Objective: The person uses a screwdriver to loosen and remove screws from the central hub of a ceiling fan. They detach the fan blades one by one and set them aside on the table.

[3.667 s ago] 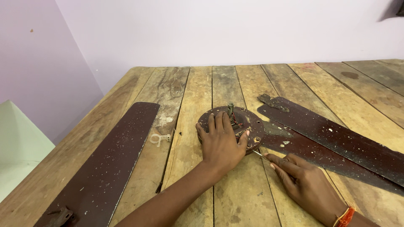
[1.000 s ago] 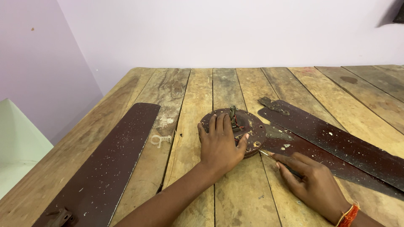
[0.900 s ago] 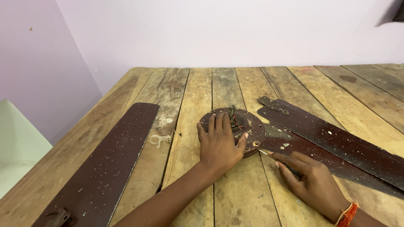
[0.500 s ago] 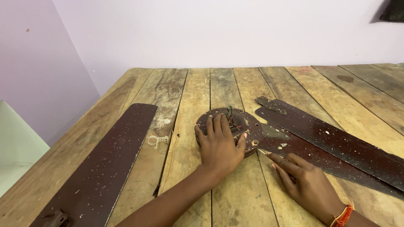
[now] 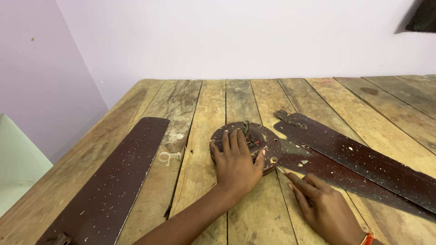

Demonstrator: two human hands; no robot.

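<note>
Head view: against the earlier frames little has changed; the camera has shifted slightly, while both hands sit where they were about the round dark fan hub (image 5: 254,140) near the middle of the plank table (image 5: 200,100). This reads as steady, fine work at one spot on the hub's rim. Left hand (image 5: 236,165) lies flat, fingers spread, pressing the hub down. Right hand (image 5: 324,208) is pinched closed on a thin tool (image 5: 282,171), its tip at the hub's edge by the attached blade (image 5: 318,165). A second blade (image 5: 363,154) lies beside it; a loose blade (image 5: 113,181) and a small pale clip (image 5: 169,157) lie left. No packages, labels or signs visible.
</note>
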